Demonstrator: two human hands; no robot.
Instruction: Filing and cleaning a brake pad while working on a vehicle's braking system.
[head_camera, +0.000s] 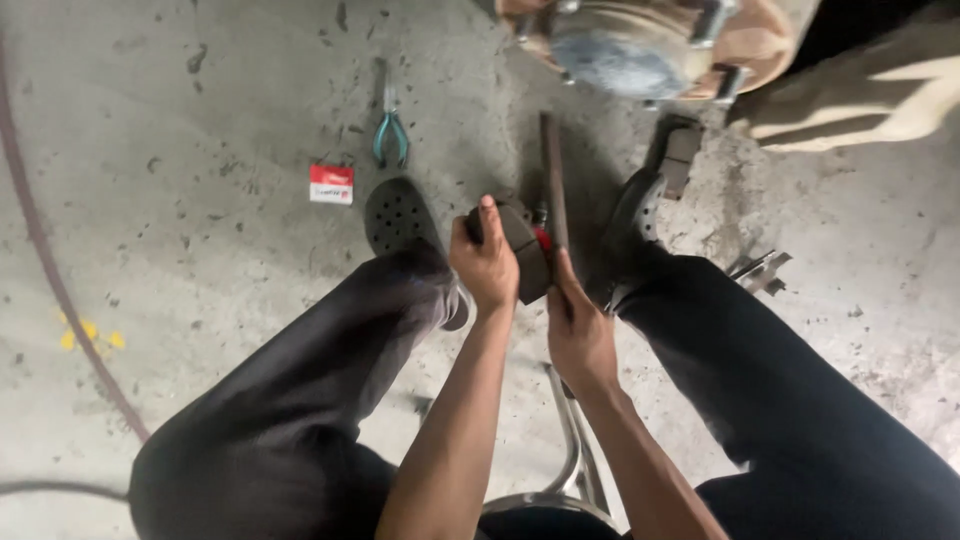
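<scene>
Your left hand (487, 262) had its fingers wrapped around a brake pad (522, 250), held edge-up between your knees above the floor (200, 200). Your right hand (577, 335) had its fingers closed on a long file (554, 180), its shaft lying against the pad's face. Pliers (390, 135) and a small red-white box (331, 184) lay left of your shoe (398, 215). A second pad (676, 152) sat below the brake disc (640, 45).

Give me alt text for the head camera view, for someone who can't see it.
Seen from above, a seated person's left hand grips a dark brake pad while the right hand holds a long flat file against it. Teal-handled pliers lie on the concrete floor.
</scene>
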